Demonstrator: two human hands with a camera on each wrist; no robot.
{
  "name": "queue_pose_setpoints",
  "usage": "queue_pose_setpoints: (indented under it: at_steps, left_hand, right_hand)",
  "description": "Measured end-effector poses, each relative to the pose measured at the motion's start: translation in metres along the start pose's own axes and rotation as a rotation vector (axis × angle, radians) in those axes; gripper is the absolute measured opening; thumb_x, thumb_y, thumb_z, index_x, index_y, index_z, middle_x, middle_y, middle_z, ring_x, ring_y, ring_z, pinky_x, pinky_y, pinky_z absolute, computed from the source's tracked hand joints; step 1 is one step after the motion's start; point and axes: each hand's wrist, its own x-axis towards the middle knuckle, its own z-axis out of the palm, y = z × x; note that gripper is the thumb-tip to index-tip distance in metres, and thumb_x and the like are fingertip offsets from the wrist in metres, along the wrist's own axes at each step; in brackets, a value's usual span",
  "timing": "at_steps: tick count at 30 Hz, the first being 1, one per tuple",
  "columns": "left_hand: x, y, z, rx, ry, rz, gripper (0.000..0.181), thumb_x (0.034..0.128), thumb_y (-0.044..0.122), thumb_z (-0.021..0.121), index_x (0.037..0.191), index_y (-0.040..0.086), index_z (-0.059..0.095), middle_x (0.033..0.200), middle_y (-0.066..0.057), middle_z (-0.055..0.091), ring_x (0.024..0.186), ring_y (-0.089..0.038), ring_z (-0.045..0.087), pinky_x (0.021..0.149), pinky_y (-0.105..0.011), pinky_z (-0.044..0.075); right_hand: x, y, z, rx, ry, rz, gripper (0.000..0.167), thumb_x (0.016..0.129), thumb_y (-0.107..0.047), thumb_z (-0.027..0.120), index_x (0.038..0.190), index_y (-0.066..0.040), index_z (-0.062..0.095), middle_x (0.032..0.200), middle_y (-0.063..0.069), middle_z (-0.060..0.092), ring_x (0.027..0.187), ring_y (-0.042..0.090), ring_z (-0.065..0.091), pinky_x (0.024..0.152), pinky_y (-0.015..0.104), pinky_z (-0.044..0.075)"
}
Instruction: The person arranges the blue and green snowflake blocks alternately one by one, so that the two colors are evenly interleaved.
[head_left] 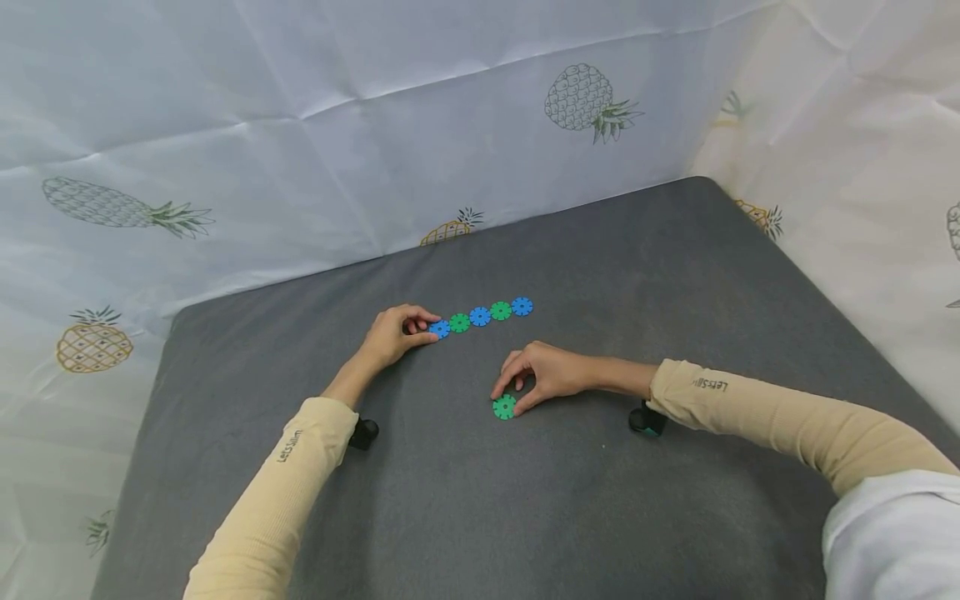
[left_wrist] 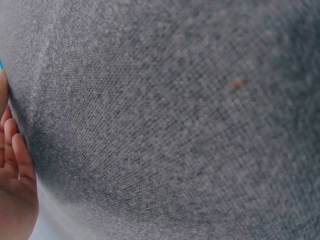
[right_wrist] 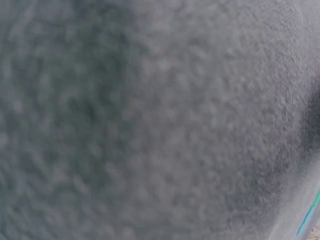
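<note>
In the head view, several notched plastic discs form a slightly slanting row, blue and green by turns. My left hand (head_left: 393, 333) pinches the blue disc (head_left: 439, 330) at the row's left end between thumb and fingers. To its right come a green disc (head_left: 460, 322), a blue disc (head_left: 480, 317), another green disc (head_left: 501, 311) and, at the right end, a blue disc (head_left: 522, 306). Nearer the person, my right hand (head_left: 551, 371) holds a separate green disc (head_left: 505, 407) by its edge. The left wrist view catches part of the left hand (left_wrist: 17, 185) at its border.
A dark grey cloth (head_left: 600, 517) covers the table. White curtains (head_left: 300, 167) printed with pineapples hang behind it and along the sides. Small black wrist cameras sit under the left sleeve (head_left: 258, 508) and the right sleeve (head_left: 772, 421).
</note>
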Motion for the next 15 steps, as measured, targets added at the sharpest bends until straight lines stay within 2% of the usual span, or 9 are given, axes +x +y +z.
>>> queue_pose_setpoints:
  at_steps: [10,15]
  left_hand:
    - [-0.0006,-0.0005,0.0002,-0.004,0.005,0.01,0.024,0.0834,0.013,0.076,0.107,0.007,0.073,0.087,-0.007,0.061,0.072,-0.018,0.052,0.063,-0.028,0.037]
    - [0.0001,-0.0003,0.0003,-0.012,0.001,0.006,0.024,0.0837,0.014,0.075,0.107,0.007,0.073,0.087,-0.006,0.061,0.072,-0.017,0.051,0.063,-0.028,0.037]
  right_hand:
    - [-0.0007,-0.0003,-0.0006,0.012,-0.014,0.003,0.035,0.077,-0.015,0.082,0.11,-0.008,0.074,0.105,0.0,0.067,0.095,0.011,0.059,0.081,0.025,0.05]
    - [0.0003,0.0008,-0.0001,-0.017,0.011,-0.025,0.029,0.079,-0.014,0.08,0.107,-0.009,0.074,0.103,-0.001,0.068,0.09,0.008,0.06,0.077,0.024,0.051]
